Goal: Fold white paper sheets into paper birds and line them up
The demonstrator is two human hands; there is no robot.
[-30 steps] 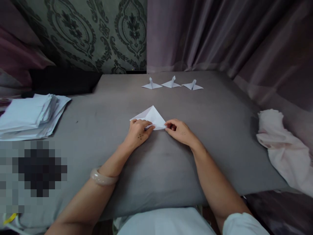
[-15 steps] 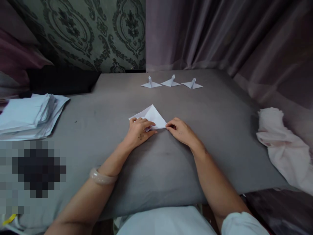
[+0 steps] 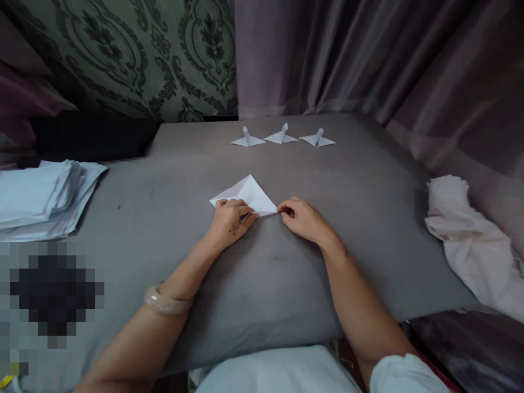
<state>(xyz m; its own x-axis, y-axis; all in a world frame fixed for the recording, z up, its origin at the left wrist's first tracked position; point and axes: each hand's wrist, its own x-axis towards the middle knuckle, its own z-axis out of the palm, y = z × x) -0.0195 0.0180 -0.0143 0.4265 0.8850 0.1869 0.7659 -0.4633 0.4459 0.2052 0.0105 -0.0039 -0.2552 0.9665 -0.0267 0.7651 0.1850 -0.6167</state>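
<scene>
A folded sheet of white paper (image 3: pixel 254 192) lies on the grey cloth-covered table (image 3: pixel 184 158), its top corner pointing away from me. My left hand (image 3: pixel 232 219) rests over its near left part, thumb and fingers closing on the lower edge and hiding some of the folds. At the paper's right corner, the thumb and index finger of my right hand (image 3: pixel 301 217) are pinched together on the tip. Farther back stand three folded paper cranes, the left crane (image 3: pixel 247 140), the middle crane (image 3: pixel 282 136) and the right crane (image 3: pixel 318 140), in a row.
A stack of white paper (image 3: pixel 36 194) sits at the left, with a black cloth (image 3: pixel 94 134) behind it. Crumpled pale fabric (image 3: pixel 470 240) lies along the right edge. Curtains (image 3: pixel 327 54) hang behind the table. A blurred-out dark patch covers the lower left.
The view has shifted slightly, moving the scene a little left. My left hand has slid slightly down on the paper's edge; the right hand keeps its pinch at the corner.
</scene>
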